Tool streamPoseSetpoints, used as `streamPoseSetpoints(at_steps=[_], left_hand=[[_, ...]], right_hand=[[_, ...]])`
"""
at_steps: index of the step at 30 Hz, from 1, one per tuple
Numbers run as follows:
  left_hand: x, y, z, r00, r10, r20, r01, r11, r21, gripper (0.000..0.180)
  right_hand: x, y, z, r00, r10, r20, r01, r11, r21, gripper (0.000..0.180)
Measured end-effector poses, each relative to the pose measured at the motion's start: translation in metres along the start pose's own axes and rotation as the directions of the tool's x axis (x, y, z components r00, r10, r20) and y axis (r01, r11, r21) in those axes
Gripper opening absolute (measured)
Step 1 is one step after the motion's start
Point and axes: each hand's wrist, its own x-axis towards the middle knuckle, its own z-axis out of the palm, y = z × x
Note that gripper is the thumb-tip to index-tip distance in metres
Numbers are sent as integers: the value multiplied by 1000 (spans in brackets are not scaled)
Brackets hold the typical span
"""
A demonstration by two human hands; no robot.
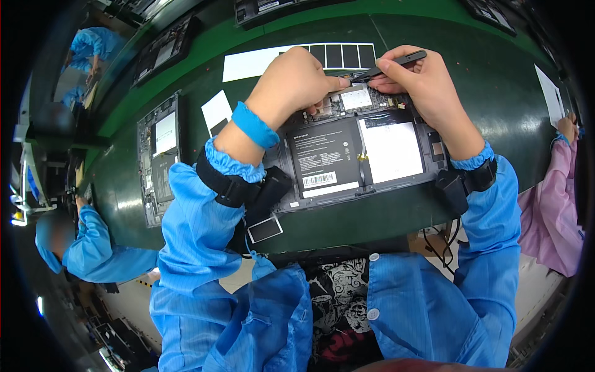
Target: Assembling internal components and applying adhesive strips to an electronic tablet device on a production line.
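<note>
In front of me lies an opened tablet-like device (291, 203) with its insides showing. Its black battery (325, 152) bears a label, and a white sheet (393, 152) covers the area to the right. Along the far edge runs a circuit board (356, 99). My right hand (427, 84) grips black tweezers (406, 59), whose tips point left onto the board. Close to those tips is the thumb of my left hand (294, 80), its fingers curled down at the board's left part. Whatever those fingers pinch is hidden. A blue band (254, 124) circles my left wrist.
A white sheet with black rectangles (245, 66) lies behind the device. Another opened device (162, 161) rests to the left, beside a small white card (216, 110). Near the front edge sits a black-and-white piece (265, 230). A co-worker's pink sleeve (551, 211) is at right.
</note>
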Motion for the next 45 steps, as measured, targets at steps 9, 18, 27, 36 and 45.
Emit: streamPoseSetpoints(at_steps=[9,18,27,36,45], left_hand=[[-6,-13,-8,997,66,-35,-66,998,23,44],[-181,-131,4,792,320,-519,-79,898,433,40],[-151,-138,0,803,174,-570,114,894,434,61],[-152,-141,-1,826,155,-542,144,872,468,71],[-151,-139,1,804,194,-563,155,844,514,69]], right_hand=[[6,4,9,987,-112,-111,128,981,144,26],[-18,-47,29,999,-28,-26,28,999,26,28],[38,-8,194,931,-237,278,350,796,-494,25],[40,2,199,935,-136,326,303,784,-541,24],[37,13,198,912,-261,316,385,810,-442,23]])
